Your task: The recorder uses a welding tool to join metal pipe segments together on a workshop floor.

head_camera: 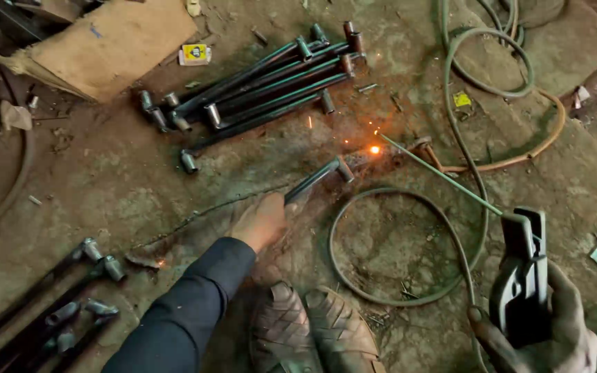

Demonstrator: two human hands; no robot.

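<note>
Left hand (262,221) gripping metal rod (316,181) ahead, right hand (554,324) clamped on electrode holder (522,276), tip sparking beyond

- The right hand (561,331) is cut off by the bottom edge.
- The left hand's (262,221) fingers hide the rod's (316,181) near end.
- The rods (36,318) at the floor's lower-left corner run out of view.

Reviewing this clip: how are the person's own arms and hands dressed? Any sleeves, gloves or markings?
The left arm wears a long dark navy sleeve reaching the wrist, plain and without markings. The left hand is bare, with no glove. The right hand looks grimy and dark; whether it is gloved cannot be told, and its sleeve is out of view.
</note>
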